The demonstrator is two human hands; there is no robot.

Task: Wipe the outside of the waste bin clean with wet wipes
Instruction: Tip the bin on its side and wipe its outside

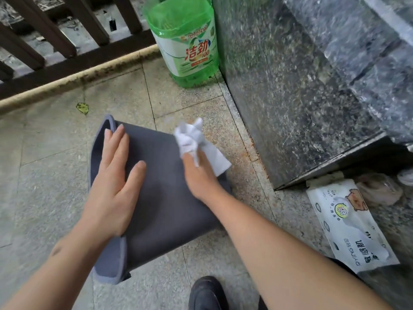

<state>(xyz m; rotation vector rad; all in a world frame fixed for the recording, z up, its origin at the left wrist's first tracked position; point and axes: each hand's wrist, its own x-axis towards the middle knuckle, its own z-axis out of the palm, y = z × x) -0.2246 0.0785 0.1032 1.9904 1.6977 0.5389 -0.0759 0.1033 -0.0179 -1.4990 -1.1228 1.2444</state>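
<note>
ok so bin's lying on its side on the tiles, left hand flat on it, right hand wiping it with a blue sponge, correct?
Not a blue sponge. The head view shows the right hand gripping a crumpled white wet wipe against the grey waste bin. The rest holds: the bin lies on its side on the tiled floor, and the left hand rests flat on it.

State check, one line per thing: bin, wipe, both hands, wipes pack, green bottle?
waste bin: on its side on floor
wet wipe: crumpled, on the bin
left hand: flat on the bin wall
right hand: holds the wipe
wipes pack: lies flat on floor
green bottle: upright
</note>
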